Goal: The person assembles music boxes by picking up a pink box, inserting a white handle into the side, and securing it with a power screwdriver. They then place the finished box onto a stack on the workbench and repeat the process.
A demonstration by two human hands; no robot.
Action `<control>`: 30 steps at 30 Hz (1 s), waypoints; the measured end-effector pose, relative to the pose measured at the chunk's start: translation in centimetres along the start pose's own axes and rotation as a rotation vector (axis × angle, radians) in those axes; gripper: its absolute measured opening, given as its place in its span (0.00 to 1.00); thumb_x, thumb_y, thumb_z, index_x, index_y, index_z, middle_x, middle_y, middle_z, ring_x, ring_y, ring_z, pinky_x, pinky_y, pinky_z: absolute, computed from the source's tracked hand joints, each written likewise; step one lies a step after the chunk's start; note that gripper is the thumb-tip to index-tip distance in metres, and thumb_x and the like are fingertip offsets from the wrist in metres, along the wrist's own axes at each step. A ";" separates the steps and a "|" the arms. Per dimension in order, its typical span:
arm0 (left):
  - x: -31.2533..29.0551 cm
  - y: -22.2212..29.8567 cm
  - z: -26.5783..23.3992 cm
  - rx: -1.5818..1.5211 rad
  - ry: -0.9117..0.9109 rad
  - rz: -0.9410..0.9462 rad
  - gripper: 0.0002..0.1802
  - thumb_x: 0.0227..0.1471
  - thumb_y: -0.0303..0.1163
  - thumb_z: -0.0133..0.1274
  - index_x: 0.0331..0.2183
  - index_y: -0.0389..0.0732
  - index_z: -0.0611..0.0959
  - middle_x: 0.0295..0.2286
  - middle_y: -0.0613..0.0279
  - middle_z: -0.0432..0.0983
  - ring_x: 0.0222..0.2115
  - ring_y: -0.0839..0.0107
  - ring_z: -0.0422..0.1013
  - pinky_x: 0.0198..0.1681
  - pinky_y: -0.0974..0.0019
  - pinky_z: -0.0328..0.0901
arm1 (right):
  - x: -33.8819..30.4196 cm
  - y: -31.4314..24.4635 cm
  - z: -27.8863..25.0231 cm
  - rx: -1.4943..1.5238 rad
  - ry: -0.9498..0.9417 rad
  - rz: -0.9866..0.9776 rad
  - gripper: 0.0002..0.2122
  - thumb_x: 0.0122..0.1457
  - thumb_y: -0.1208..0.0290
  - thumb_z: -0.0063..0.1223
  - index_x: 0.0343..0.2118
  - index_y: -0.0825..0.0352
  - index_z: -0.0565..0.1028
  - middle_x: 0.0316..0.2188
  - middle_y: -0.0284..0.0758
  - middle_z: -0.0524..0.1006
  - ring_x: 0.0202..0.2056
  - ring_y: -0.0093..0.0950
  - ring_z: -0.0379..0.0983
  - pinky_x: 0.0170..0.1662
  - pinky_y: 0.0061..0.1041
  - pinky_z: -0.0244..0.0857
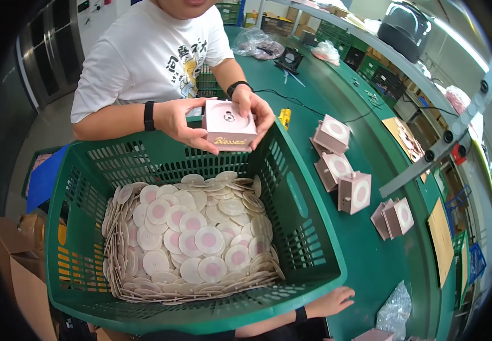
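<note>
My left hand [330, 302], with a dark band at the wrist, reaches out past the near right corner of a green plastic basket [314, 199]. Its fingers are stretched and apart, holding nothing, over the green table [365, 261]. My right hand is out of the picture. Inside the basket lie many thin, pale round discs [209, 240], several with a pink centre. Across from me, a person in a white T-shirt holds a pale pink box [230, 122] in both hands above the basket's far side. That box has a round recess on top and gold lettering on its front.
Several more pink boxes [354, 193] with round white-rimmed faces stand on the table to the right. Clear plastic wrap [394, 310] lies at the near right. A yellow tool [284, 117] sits beyond the basket. Cardboard boxes [27, 284] are at the left; a metal bar [456, 136] crosses the right side.
</note>
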State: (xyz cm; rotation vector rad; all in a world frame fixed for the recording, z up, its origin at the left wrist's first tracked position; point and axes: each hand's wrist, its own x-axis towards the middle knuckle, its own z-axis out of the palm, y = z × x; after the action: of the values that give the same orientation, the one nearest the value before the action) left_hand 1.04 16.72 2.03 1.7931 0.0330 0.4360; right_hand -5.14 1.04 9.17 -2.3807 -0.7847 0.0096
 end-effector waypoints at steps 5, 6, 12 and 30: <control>-3.3 1.3 0.5 0.054 -0.007 -0.033 0.12 0.58 0.35 0.53 0.39 0.37 0.78 0.33 0.53 0.77 0.33 0.55 0.76 0.36 0.57 0.70 | -2.2 0.6 -2.6 0.032 -0.023 0.005 0.10 0.59 0.72 0.60 0.42 0.69 0.77 0.28 0.38 0.79 0.26 0.26 0.73 0.31 0.23 0.67; -4.9 4.6 -0.3 0.060 -0.057 0.047 0.12 0.58 0.35 0.53 0.40 0.37 0.79 0.34 0.53 0.78 0.33 0.55 0.77 0.35 0.57 0.71 | -3.6 -0.3 -4.2 0.024 0.009 0.024 0.10 0.59 0.72 0.60 0.42 0.69 0.77 0.28 0.38 0.79 0.26 0.26 0.73 0.31 0.23 0.67; -12.2 19.2 -16.6 -0.326 -0.378 -0.145 0.13 0.62 0.33 0.50 0.45 0.36 0.79 0.31 0.62 0.79 0.31 0.72 0.76 0.36 0.67 0.71 | -3.0 0.1 -5.1 0.155 0.015 -0.081 0.10 0.59 0.73 0.60 0.43 0.69 0.77 0.28 0.39 0.79 0.27 0.29 0.75 0.31 0.27 0.68; 2.8 1.2 -35.7 -0.469 1.059 -0.728 0.67 0.44 0.72 0.55 0.64 0.31 0.48 0.59 0.40 0.55 0.59 0.47 0.57 0.60 0.43 0.58 | -8.5 5.2 -6.7 0.211 -0.145 -0.107 0.12 0.62 0.69 0.55 0.47 0.66 0.75 0.27 0.39 0.77 0.27 0.34 0.76 0.30 0.28 0.70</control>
State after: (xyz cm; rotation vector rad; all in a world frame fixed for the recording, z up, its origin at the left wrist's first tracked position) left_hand -7.60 50.28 11.09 0.8322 1.1757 0.7262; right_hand -8.04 -10.60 10.11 -2.1538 -0.9309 0.2133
